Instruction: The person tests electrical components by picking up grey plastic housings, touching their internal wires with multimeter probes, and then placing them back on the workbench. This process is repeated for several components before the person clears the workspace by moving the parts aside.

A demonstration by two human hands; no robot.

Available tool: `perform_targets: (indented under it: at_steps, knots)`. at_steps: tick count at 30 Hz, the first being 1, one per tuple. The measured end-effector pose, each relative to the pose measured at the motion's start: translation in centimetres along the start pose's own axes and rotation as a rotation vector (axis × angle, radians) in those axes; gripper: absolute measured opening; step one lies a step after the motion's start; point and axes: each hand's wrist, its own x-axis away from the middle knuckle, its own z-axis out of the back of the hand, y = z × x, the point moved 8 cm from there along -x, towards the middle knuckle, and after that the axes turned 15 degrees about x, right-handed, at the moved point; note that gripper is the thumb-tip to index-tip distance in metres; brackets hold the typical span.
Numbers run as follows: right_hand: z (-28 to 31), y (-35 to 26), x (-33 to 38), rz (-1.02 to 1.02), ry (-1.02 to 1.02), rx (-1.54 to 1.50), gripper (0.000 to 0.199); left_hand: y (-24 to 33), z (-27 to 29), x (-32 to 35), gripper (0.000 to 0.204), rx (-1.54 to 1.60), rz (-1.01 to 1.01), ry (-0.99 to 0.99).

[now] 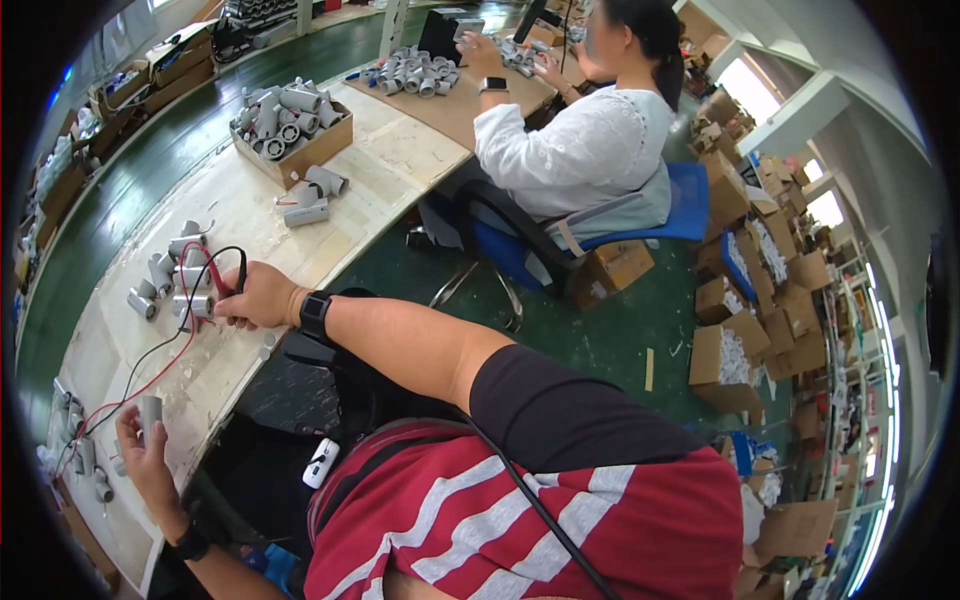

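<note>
My left hand (148, 462), low at the left over the table edge, grips a short grey plastic cylinder (151, 412) that stands up from the fingers. My right hand (262, 296) reaches across to the table, closed around a red probe (219, 277) and a black probe (241, 275). From these a red wire (172, 362) and a black wire (150, 352) run towards the near left. Beside the right hand's fingertips lies a loose group of similar grey cylinders (163, 268); the probe tips are hidden among fingers and cylinders.
A cardboard box (318, 152) heaped with grey cylinders stands farther along the white table (300, 250). More cylinders (72, 410) lie at the left end. A co-worker (590, 140) sits on a blue chair (685, 205) beyond. Cartons (725, 365) line the right side.
</note>
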Motion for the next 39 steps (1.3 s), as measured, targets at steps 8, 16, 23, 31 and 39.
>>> perform_targets:
  at_steps: [8, 16, 23, 31, 39]
  knots:
    - [0.2, 0.0, -0.5, -0.060, -0.004, -0.004, 0.016, -5.0, -0.1, 0.5, 0.051, 1.201, -0.053, -0.102]
    - [0.2, 0.1, -0.9, -0.057, -0.010, 0.022, 0.018, -7.1, 0.2, -1.8, 0.049, 1.279, -0.044, -0.105]
    - [0.4, 0.9, -2.0, 0.120, -0.015, 0.247, 0.016, -5.0, -1.2, -0.7, 0.048, 1.244, -0.060, -0.068]
    - [0.2, 0.2, -1.1, -0.073, 0.075, 0.116, 0.019, -2.6, -2.0, 0.4, 0.053, 1.203, -0.004, -0.027]
    - [-0.3, 0.6, -1.2, -0.063, 0.084, -0.019, 0.016, -4.8, -1.6, -0.2, 0.069, 1.020, -0.061, -0.083]
